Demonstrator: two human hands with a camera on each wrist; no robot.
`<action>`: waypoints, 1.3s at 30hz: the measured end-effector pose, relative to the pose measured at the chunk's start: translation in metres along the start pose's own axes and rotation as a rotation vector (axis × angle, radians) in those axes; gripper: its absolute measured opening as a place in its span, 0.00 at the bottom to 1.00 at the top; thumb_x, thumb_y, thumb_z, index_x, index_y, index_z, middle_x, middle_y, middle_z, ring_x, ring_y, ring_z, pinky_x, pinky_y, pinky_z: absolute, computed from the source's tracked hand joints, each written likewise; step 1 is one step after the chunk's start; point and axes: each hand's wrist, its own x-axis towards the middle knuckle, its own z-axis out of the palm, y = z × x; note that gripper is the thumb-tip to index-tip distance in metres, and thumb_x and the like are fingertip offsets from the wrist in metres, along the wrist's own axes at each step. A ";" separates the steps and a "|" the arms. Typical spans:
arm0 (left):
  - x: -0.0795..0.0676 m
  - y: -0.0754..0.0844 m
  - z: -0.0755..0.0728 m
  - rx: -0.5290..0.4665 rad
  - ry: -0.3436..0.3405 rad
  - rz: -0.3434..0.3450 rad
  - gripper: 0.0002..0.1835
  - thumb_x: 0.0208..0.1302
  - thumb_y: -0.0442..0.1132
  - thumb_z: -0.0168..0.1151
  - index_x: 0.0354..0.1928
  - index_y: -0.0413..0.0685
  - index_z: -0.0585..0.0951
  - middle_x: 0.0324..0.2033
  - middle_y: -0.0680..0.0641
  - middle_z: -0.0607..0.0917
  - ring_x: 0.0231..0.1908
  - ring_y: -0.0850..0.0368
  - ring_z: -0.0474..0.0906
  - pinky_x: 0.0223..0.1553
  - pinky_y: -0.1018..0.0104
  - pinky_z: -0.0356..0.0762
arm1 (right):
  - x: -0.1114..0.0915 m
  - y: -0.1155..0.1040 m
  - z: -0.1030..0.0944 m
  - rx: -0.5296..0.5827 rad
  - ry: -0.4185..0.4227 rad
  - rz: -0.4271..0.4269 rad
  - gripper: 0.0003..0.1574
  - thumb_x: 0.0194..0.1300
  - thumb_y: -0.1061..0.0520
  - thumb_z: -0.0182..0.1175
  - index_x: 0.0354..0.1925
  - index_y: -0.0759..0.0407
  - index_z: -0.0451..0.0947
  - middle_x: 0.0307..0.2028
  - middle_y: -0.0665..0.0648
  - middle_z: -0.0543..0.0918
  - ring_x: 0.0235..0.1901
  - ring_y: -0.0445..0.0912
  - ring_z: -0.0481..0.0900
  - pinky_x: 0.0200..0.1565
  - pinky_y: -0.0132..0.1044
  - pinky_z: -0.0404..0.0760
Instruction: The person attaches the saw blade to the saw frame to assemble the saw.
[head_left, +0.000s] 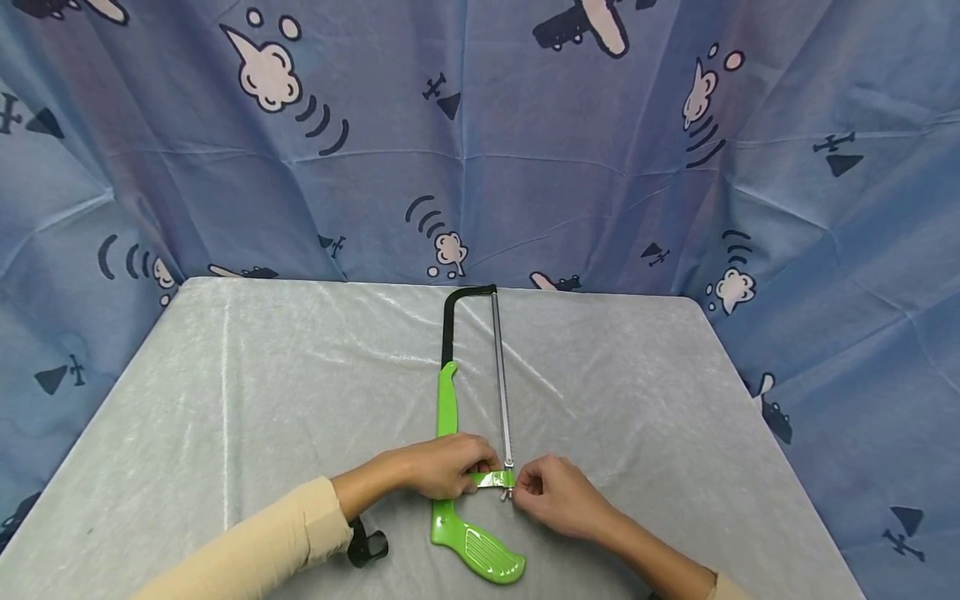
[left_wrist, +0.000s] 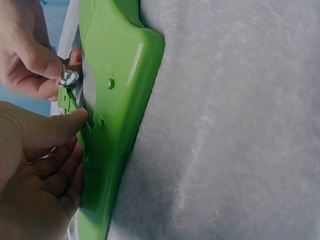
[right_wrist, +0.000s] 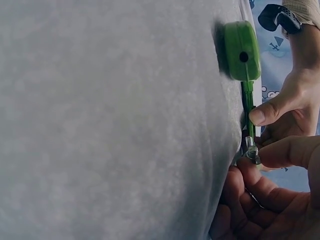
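A hacksaw (head_left: 446,408) with a bright green handle and black front frame lies on the table, its silver blade (head_left: 501,375) along the right side. My left hand (head_left: 448,467) reaches over the green frame and pinches the short green arm (left_wrist: 75,105) that joins the handle to the blade's near end. At the end of that arm sits a metal wing nut (left_wrist: 69,78) on a threaded bolt. From the right, my right hand (head_left: 558,496) pinches the wing nut between thumb and index finger, the other fingers curled below. Parts of the arm are hidden behind my left fingers.
The table (head_left: 300,350) is covered with a pale grey velvety cloth. A blue patterned curtain (head_left: 562,167) hangs behind it and down both sides. A black strap device (head_left: 367,546) is at my left wrist, beside the saw's grip.
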 end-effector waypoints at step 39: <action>0.000 -0.001 0.000 0.005 -0.001 0.008 0.14 0.51 0.27 0.61 0.40 0.49 0.79 0.30 0.56 0.76 0.33 0.66 0.72 0.35 0.78 0.68 | 0.001 -0.005 0.001 -0.035 -0.017 0.009 0.16 0.52 0.52 0.63 0.13 0.48 0.70 0.12 0.40 0.69 0.13 0.31 0.62 0.16 0.27 0.63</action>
